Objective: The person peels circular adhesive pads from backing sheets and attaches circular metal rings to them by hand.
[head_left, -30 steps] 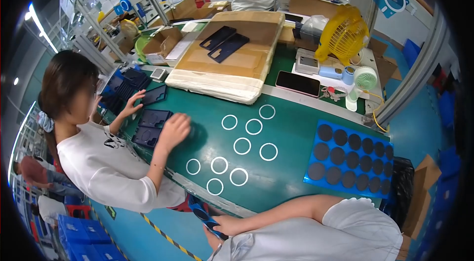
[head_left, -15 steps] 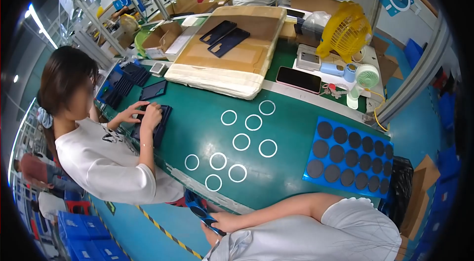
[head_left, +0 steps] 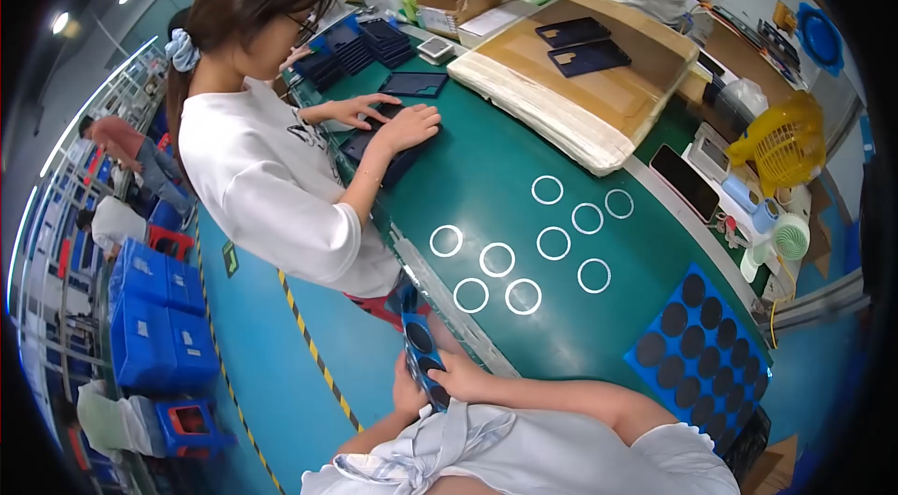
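Observation:
Low at the table's front edge, my right hand (head_left: 460, 377) grips a blue strip (head_left: 418, 334) with black discs on it. My left hand (head_left: 408, 390) is closed on the strip's other side, lower down near my lap. Several white rings (head_left: 498, 259) lie spread on the green table (head_left: 486, 186) beyond my hands. A blue sheet (head_left: 655, 327) with rows of black discs lies at the table's right end.
At the left, a co-worker (head_left: 271, 177) has both hands on a dark tray (head_left: 398, 163). Two dark phone-shaped pieces (head_left: 589, 58) rest on a wrapped board (head_left: 561, 135). A phone (head_left: 685, 182), yellow fan (head_left: 784, 144) and small green fan (head_left: 790, 236) stand right.
The view has swung left, so the table's things appear farther right. My left hand now shows more fully beside the strip. The co-worker's hands have come together over the dark tray.

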Demonstrator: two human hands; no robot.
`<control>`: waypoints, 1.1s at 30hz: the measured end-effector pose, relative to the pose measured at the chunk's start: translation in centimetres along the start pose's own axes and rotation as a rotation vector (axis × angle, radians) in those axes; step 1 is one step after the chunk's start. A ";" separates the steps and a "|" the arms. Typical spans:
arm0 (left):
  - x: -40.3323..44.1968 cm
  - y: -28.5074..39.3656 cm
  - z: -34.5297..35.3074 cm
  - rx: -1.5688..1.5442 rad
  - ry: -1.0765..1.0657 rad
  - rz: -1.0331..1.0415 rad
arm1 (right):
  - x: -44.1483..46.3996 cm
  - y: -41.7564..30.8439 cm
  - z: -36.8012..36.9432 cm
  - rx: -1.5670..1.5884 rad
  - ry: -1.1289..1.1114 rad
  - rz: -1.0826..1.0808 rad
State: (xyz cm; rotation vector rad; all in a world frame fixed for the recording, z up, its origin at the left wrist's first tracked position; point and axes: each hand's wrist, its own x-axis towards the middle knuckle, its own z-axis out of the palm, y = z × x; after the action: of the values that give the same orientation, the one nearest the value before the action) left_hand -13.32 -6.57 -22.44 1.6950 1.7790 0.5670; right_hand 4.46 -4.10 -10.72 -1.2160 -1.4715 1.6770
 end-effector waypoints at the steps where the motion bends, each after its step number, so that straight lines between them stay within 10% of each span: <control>1: -0.1 -0.1 0.1 0.013 0.040 0.057 | 0.0 -0.1 -0.1 -0.025 0.002 0.012; 33: 0.0 0.0 -0.1 0.046 0.009 0.061 | -0.2 -0.8 -0.4 0.004 0.008 0.001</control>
State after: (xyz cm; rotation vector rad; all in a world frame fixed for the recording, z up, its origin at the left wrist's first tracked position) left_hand -13.36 -6.57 -22.35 1.7863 1.7643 0.5647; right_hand 4.77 -3.97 -9.84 -1.2200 -1.4619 1.6736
